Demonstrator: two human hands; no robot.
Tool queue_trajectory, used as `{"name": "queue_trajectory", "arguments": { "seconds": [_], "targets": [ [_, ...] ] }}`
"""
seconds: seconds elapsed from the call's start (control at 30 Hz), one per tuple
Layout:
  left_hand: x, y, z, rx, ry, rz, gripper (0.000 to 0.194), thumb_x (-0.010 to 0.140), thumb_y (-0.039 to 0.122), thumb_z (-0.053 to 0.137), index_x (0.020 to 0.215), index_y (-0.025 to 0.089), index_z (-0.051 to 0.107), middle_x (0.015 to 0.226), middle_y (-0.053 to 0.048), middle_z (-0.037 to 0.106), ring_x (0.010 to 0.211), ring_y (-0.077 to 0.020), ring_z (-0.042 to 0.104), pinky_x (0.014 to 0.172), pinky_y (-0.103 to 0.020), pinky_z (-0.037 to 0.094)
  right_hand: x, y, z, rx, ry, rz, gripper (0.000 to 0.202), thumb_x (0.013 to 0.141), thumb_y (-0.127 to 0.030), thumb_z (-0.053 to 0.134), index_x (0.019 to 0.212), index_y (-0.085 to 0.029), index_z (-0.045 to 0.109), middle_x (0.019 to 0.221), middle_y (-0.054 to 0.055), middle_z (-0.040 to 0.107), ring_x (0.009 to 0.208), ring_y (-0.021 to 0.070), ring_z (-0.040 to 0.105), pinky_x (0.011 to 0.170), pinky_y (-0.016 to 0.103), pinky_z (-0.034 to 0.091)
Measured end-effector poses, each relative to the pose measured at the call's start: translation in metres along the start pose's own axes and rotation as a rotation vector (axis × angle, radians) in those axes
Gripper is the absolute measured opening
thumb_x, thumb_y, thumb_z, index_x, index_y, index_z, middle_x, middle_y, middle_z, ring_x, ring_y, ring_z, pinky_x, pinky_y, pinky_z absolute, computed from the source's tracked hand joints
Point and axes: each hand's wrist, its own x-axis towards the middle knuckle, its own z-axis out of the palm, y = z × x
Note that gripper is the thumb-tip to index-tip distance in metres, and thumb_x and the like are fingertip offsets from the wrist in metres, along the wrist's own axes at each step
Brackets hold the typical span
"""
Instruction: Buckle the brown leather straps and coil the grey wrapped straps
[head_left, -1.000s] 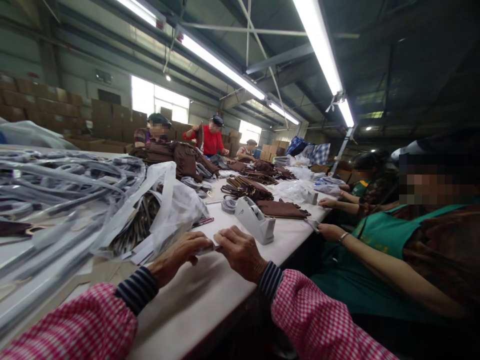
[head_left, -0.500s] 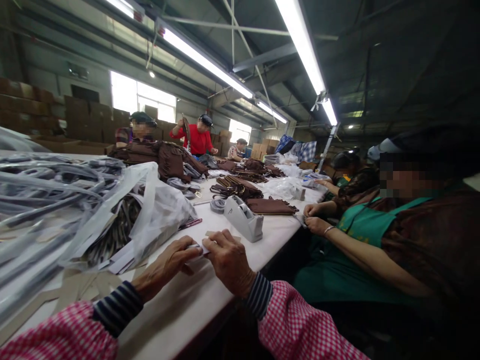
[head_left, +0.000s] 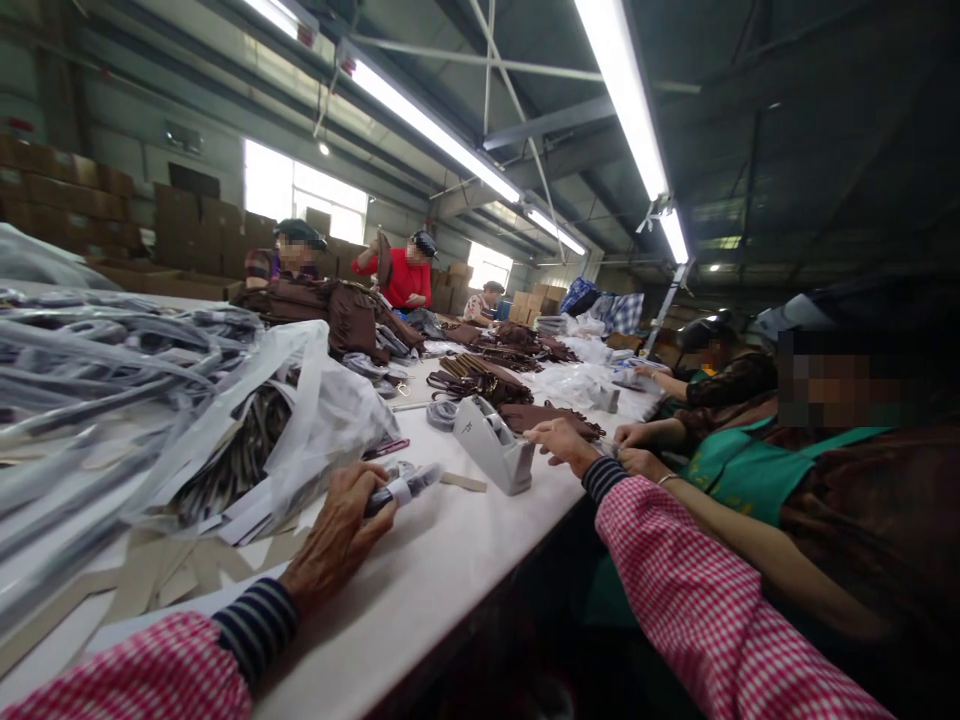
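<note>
My left hand (head_left: 341,530) is closed around a small dark bundle in clear plastic (head_left: 403,489) with a white band round it, held just over the table. What the bundle contains cannot be made out. My right hand (head_left: 561,443) reaches out to the cutting end of a grey tape dispenser (head_left: 487,450). Its fingers are stretched forward and slightly bent, with nothing visible in them. Between the bundle and the dispenser a beige strip of card (head_left: 463,482) lies flat on the white table (head_left: 405,590).
To the left lie a white plastic bag (head_left: 337,400) of strips, long plastic-wrapped straps (head_left: 112,360) and loose card strips (head_left: 172,570). Brown leather-like pieces (head_left: 480,380) are piled further back. A co-worker in a green apron (head_left: 742,470) sits close on the right, hands at the table edge.
My right hand has left the bundle and moved right to the tape dispenser. My left hand keeps hold of the bundle, which now shows more. The view has shifted slightly.
</note>
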Motion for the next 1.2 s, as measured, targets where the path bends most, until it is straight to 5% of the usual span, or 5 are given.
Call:
{"name": "queue_trajectory", "arguments": {
  "seconds": [0.2, 0.53, 0.87, 1.07, 1.2],
  "targets": [
    [0.001, 0.004, -0.005, -0.004, 0.035, -0.046, 0.025, 0.089, 0.046, 0.051, 0.082, 0.023, 0.059, 0.109, -0.010, 0.063, 0.105, -0.0319, 0.052, 0.096, -0.051, 0.044, 0.005, 0.007, 0.006, 0.131, -0.035, 0.156, 0.010, 0.081, -0.023, 0.074, 0.075, -0.015, 0.073, 0.075, 0.003, 0.068, 0.063, 0.0123, 0.053, 0.057, 0.024, 0.041],
    [0.005, -0.006, -0.005, -0.025, 0.116, -0.146, 0.033, 0.086, 0.052, 0.052, 0.084, 0.021, 0.061, 0.109, -0.012, 0.065, 0.104, -0.0339, 0.055, 0.097, -0.053, 0.045, -0.019, 0.019, 0.024, 0.415, 0.200, 0.261, 0.015, 0.099, -0.028, 0.067, 0.099, -0.013, 0.066, 0.097, 0.003, 0.067, 0.077, 0.0138, 0.064, 0.066, 0.027, 0.056],
    [0.009, 0.007, -0.012, -0.352, 0.094, -0.409, 0.055, 0.080, 0.068, 0.059, 0.097, 0.017, 0.065, 0.107, -0.009, 0.062, 0.095, -0.0292, 0.066, 0.068, -0.039, 0.063, -0.041, 0.040, 0.044, 0.520, 0.198, 0.373, 0.021, 0.102, -0.028, 0.064, 0.087, -0.013, 0.062, 0.069, -0.005, 0.059, 0.048, 0.0055, 0.050, 0.042, 0.016, 0.041],
    [0.010, 0.026, -0.014, -0.425, 0.124, -0.372, 0.045, 0.085, 0.060, 0.055, 0.093, 0.016, 0.065, 0.106, -0.009, 0.060, 0.093, -0.0255, 0.063, 0.070, -0.037, 0.063, -0.064, 0.034, 0.048, 0.496, 0.195, 0.283, 0.035, 0.080, -0.028, 0.079, 0.061, -0.017, 0.052, 0.046, -0.009, 0.047, 0.035, 0.0047, 0.036, 0.034, 0.016, 0.022],
    [0.008, 0.022, -0.008, -0.309, 0.118, -0.305, 0.036, 0.090, 0.052, 0.051, 0.092, 0.018, 0.063, 0.102, -0.008, 0.060, 0.095, -0.0262, 0.061, 0.071, -0.037, 0.060, -0.103, 0.013, 0.081, 0.548, 0.079, 0.174, 0.035, 0.064, -0.039, 0.085, 0.066, -0.017, 0.057, 0.054, -0.005, 0.056, 0.040, 0.0057, 0.042, 0.036, 0.016, 0.027]
  ]
}}
